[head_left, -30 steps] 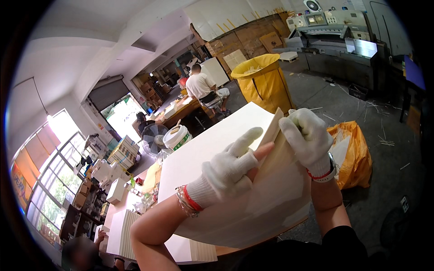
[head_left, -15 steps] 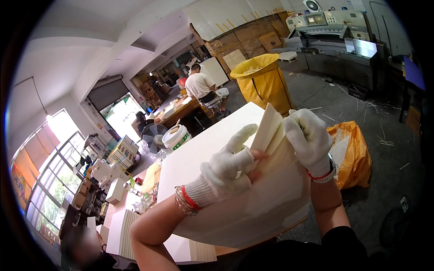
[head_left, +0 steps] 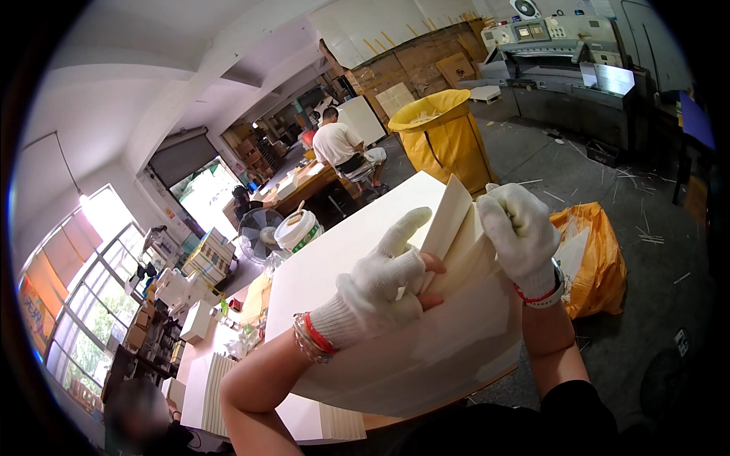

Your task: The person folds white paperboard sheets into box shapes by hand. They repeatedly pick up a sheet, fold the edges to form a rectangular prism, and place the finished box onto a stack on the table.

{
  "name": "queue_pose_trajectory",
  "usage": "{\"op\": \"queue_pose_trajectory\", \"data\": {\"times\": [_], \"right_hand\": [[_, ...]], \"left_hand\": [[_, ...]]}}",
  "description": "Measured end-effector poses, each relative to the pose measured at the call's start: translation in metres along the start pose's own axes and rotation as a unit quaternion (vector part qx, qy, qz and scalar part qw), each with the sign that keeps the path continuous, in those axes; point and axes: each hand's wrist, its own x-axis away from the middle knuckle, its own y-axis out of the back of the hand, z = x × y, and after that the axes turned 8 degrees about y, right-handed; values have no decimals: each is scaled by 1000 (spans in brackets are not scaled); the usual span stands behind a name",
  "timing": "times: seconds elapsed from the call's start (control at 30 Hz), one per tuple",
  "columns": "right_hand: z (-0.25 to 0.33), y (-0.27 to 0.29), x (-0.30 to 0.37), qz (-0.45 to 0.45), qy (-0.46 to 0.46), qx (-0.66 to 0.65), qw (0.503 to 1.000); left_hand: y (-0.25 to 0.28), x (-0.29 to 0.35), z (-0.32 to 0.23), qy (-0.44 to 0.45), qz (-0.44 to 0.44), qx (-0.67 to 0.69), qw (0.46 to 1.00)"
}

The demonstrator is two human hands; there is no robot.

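A stack of large white sheets [head_left: 327, 251] lies before me, its right-hand edge bent up and fanned into layers. My left hand [head_left: 376, 289], in a white knitted glove with two bare fingertips, is at the raised sheets [head_left: 447, 220]. Its thumb lies along their left side, and the bare fingertips press on their lower part. My right hand [head_left: 518, 232], gloved too, is closed on the fanned sheets' far right edge; its fingertips are curled out of sight.
Beyond the stack stand a yellow waste bag [head_left: 445, 144], a white bucket [head_left: 296, 230] and a fan [head_left: 258, 232]. An orange bag [head_left: 593, 262] sits on the floor at right. More stacked sheets [head_left: 201, 391] lie at left, near a person [head_left: 141, 418]. Another person [head_left: 342, 144] sits farther back.
The bare fingertips of my left hand have shifted slightly and show more clearly against the fanned sheets. My right hand keeps its place.
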Motion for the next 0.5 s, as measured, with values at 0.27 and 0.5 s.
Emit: {"op": "queue_pose_trajectory", "data": {"times": [0.27,0.5], "right_hand": [[-4,1,-1,22,32,-8,999],[-3,0,0,6,27,-9,1000]], "left_hand": [[0,1,1,-19,14,-51,998],[1,1,6,-34,13,-21,999]]}}
